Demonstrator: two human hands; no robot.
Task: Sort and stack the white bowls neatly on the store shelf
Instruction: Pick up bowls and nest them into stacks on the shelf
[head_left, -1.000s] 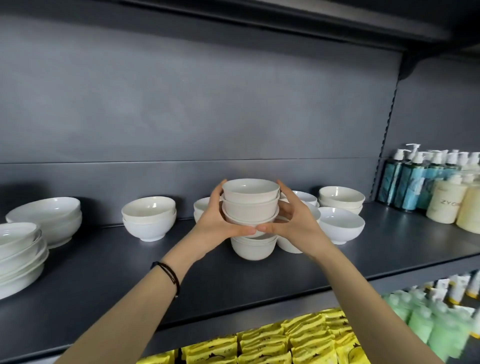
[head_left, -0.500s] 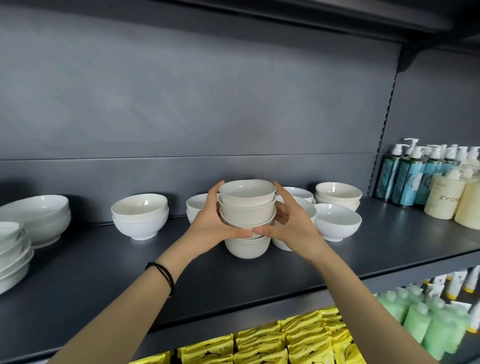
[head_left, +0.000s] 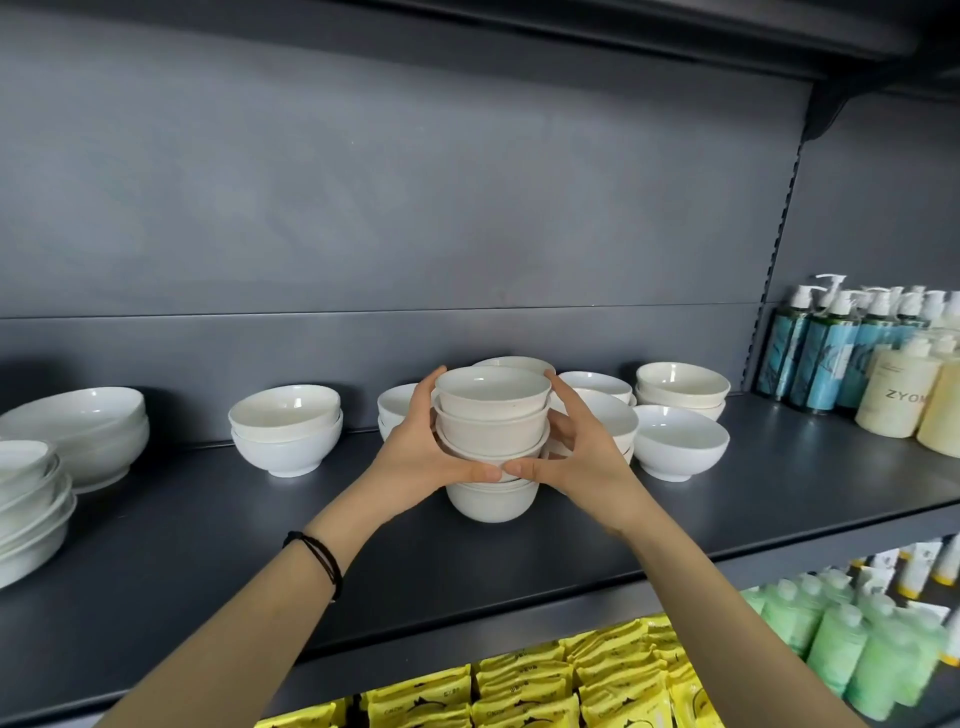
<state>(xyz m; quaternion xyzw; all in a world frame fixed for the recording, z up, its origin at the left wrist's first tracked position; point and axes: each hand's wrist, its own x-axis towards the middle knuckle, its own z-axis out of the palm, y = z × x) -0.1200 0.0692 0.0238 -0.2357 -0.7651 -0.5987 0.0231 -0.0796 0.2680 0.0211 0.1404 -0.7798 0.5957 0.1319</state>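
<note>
Well left of the hands, wide bowls (head_left: 88, 431) are piled, and nearer them a pair of bowls (head_left: 285, 436) is nested on the shelf (head_left: 208, 545). The stack (head_left: 492, 415) is clasped from both sides. The left hand (head_left: 421, 457) is curled round its left flank and the right hand (head_left: 582, 457) round its right, with the thumbs nearly met in front, just above the bottom bowl (head_left: 491, 504). Little is changed since a second ago: the stack is kept on the same spot, between the hands. It is judged seated, so release seems due. Right of the hands, loose bowls (head_left: 680, 441) are left unsorted, with bottles (head_left: 831, 353) beyond.
</note>
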